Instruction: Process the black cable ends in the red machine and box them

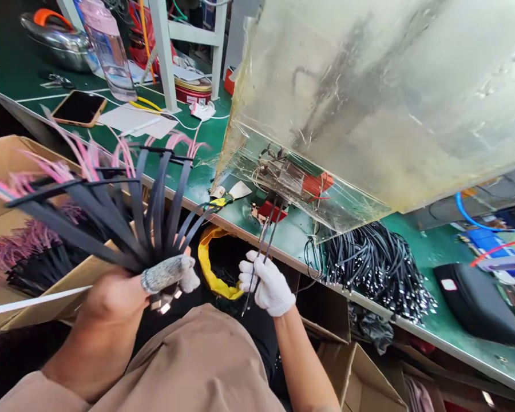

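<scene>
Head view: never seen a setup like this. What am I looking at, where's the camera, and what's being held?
No robot here: a person works with two hands, and the single picture comes from a camera on their head, looking forward and down. The left hand, its thumb covered in grey fabric, grips a fanned bunch of flat black strips with pink strands at the far ends. The white-gloved right hand holds thin dark cables running up to a red part under a see-through cover. On the green bench lie a cable pile, a phone and a black case.
</scene>
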`<move>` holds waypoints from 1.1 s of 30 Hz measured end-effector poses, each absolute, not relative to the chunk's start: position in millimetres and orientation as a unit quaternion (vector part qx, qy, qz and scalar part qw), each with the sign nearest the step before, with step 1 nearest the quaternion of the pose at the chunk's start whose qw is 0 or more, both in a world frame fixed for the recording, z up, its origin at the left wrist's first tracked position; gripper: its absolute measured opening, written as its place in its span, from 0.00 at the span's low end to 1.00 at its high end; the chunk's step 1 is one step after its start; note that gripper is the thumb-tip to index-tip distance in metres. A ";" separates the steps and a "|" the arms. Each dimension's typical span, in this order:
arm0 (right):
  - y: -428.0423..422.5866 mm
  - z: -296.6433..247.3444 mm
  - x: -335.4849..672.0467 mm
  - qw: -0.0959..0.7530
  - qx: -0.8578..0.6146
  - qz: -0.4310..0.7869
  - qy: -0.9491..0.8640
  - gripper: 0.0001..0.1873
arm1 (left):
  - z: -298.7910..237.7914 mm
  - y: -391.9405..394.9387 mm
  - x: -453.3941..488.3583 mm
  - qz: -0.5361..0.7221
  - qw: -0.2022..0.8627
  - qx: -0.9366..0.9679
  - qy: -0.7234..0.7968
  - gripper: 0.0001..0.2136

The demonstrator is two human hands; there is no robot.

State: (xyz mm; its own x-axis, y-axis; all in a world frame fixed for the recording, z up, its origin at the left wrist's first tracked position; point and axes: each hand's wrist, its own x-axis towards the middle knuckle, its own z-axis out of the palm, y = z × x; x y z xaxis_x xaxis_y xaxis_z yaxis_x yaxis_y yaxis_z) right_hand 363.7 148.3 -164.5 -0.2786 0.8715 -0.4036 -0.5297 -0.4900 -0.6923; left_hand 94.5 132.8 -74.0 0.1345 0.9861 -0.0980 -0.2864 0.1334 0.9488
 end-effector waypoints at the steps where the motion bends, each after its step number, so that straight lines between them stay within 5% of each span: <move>1: 156.8 -156.2 362.8 0.461 -0.380 0.770 -0.225 0.23 | -66.3 135.5 101.3 0.522 0.619 0.414 0.416 0.18; 8: 229.5 -115.1 360.6 0.524 -0.318 0.762 -0.207 0.02 | -47.5 144.4 137.5 0.530 0.582 0.370 0.494 0.15; 33: 272.1 -96.2 360.6 0.523 -0.360 0.769 -0.073 0.12 | -52.5 132.9 124.6 0.526 0.606 0.377 0.462 0.18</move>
State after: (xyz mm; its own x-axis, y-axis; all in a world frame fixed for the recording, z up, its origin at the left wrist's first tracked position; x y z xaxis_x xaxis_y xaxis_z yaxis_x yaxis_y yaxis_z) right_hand 360.6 272.1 -96.2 -0.1947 0.8571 -0.4770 -0.7515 -0.4429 -0.4890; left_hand 124.6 132.9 -52.5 0.0197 0.9863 -0.1640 -0.2897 0.1626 0.9432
